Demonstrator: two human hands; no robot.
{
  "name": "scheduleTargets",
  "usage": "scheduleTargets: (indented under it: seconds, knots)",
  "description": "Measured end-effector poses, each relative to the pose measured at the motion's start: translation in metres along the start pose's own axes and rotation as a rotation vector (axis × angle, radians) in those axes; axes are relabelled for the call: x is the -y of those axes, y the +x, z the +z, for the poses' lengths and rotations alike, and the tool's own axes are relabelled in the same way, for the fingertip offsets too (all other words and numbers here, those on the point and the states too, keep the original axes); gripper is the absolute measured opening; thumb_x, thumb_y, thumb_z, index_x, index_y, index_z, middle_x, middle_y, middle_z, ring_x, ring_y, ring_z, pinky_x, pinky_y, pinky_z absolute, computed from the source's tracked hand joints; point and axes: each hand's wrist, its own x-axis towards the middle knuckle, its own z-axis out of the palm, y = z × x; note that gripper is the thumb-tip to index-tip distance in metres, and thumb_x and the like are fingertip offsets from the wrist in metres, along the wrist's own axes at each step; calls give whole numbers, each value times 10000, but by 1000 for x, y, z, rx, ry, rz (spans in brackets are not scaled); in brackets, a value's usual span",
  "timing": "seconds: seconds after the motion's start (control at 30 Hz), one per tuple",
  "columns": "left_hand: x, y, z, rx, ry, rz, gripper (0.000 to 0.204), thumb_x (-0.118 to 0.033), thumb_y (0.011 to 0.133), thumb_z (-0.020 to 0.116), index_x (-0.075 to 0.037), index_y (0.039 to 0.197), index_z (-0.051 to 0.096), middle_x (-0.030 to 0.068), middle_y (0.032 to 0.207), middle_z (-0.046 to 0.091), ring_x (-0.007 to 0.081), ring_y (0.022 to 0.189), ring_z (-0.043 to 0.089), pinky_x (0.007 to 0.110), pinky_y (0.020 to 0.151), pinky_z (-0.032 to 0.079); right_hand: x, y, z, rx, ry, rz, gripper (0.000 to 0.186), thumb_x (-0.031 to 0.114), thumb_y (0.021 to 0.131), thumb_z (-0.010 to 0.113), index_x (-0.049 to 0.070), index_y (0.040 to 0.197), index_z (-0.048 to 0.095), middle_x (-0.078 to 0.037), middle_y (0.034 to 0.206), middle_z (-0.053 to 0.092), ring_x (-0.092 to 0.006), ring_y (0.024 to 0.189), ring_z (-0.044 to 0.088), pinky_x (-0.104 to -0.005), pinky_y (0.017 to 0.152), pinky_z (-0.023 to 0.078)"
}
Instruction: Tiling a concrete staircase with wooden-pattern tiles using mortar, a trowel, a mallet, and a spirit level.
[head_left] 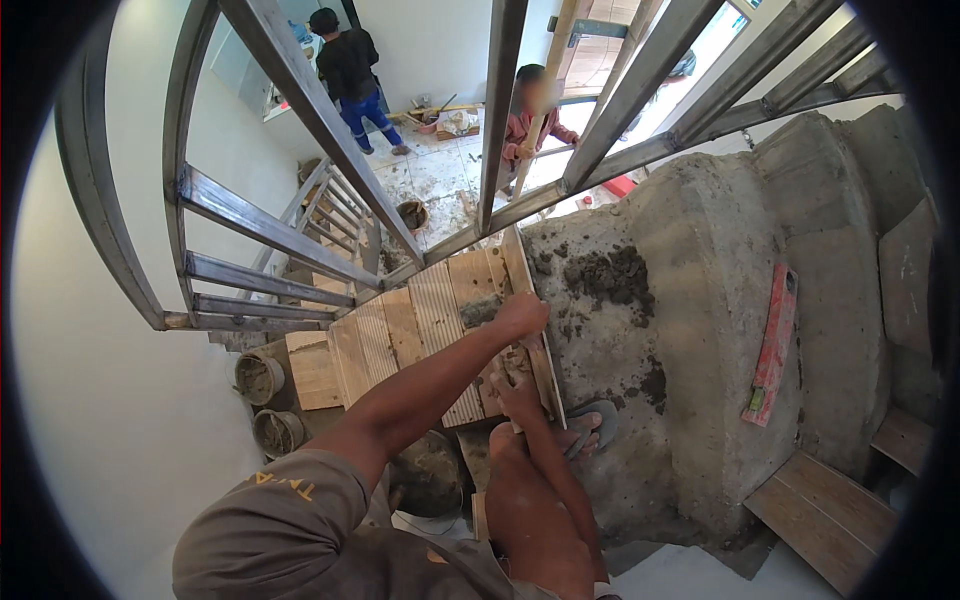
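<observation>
Left hand (524,316) — fingers gripping a trowel (481,311), blade leftward; right hand (515,398) — fingers, can't tell.

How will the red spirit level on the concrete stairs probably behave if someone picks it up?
The red spirit level would probably stay stiff, as its body is long and bar-shaped. It seems unlikely to roll, given its flat sides. The greenish vial near one end may be fragile.

Lower edge cuts off greyish shirt (410,565). Upper centre: red-clad person (517,132) partly behind railing (502,100). Centre: right hand's (517,397) grip, contents unclear.
</observation>
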Motion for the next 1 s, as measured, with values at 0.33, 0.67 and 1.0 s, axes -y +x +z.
scheduleTargets:
  seconds: [0.33, 0.67, 1.0]
  knots:
    - [16, 8, 6, -2, 101, 92, 423, -285, 903, 463, 84, 896, 670, 304, 968, 654, 480, 889, 644, 520, 807, 512, 36, -12, -1, 65, 246, 132, 300, 293, 927, 637, 48, 777, 549, -14, 559, 495, -86, 411, 428, -303, 385, 342]
    - [-4, -11, -11, 15, -48, -25, 504, -380, 915, 439, 65, 916, 677, 318, 941, 648, 467, 916, 640, 517, 848, 496, 15, -8, -5, 60, 116, 143, 362, 360, 892, 651, 10, 817, 593, -34, 529, 507, -140, 444, 498, -337, 446, 400]
    - [101, -56, -32, -553, -280, -106, 378, -341, 891, 652, -28, 1100, 630, 134, 920, 707, 261, 758, 696, 398, 727, 539, 2, -12, -6, -44, 60, -47, 305, 299, 910, 645, 34, 771, 586, -21, 540, 504, -118, 441, 481, -336, 427, 371]
